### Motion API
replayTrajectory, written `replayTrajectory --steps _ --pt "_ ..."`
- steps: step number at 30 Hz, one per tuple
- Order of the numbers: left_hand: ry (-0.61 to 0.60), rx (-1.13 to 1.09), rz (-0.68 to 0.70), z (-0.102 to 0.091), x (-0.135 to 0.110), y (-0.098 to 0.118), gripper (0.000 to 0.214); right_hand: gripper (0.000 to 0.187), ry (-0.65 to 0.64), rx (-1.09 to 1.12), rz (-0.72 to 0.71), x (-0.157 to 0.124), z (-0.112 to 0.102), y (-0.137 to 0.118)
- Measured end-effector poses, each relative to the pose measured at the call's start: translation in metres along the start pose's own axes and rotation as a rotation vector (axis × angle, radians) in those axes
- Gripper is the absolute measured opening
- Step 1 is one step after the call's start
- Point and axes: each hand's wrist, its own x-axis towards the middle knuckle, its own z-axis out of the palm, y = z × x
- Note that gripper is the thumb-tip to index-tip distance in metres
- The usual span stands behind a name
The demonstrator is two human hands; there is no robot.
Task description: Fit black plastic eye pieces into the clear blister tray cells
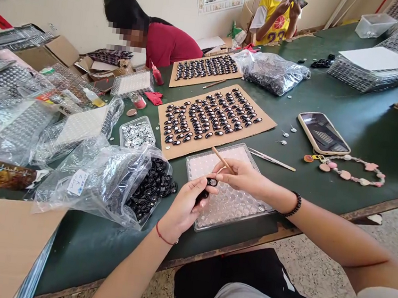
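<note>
My left hand (185, 204) is closed on a small black oval piece (211, 182), pinched between thumb and fingers above a clear plastic blister tray (245, 210). My right hand (244, 176) grips a thin wooden stick (221, 159) like a pen, its lower end near the black piece. A clear plastic bag (110, 182) spilling black oval pieces (152, 189) lies just left of my left hand. Beyond the tray lies a cardboard sheet (265, 123) with several rows of black oval pieces.
Metal tweezers (272, 160), a phone (323, 133) and a pink bead string (347, 173) lie to the right. A small tray of silver discs (137, 133) sits left. A second cardboard sheet (174, 77), filled bags and stacked trays (373, 75) stand further back. Two other people sit across the table.
</note>
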Motion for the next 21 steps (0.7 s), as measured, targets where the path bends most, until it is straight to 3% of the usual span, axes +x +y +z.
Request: replayTrajectory --steps 7,11,16,21 --pt "-0.001 -0.025 -0.015 0.001 0.001 0.001 0.030 0.024 0.060 -0.064 -0.133 -0.001 0.001 0.000" --pt "0.073 -0.095 -0.034 -0.003 0.003 0.005 0.027 0.015 0.157 -0.273 -0.166 0.002 -0.015 -0.013" --pt "0.116 -0.151 -0.093 -0.009 0.004 0.011 0.030 0.012 0.350 -0.590 -0.276 0.040 -0.074 -0.050" --pt "0.125 -0.111 -0.212 -0.011 0.002 0.015 0.029 0.016 0.573 -0.812 -0.270 0.133 -0.162 -0.069"
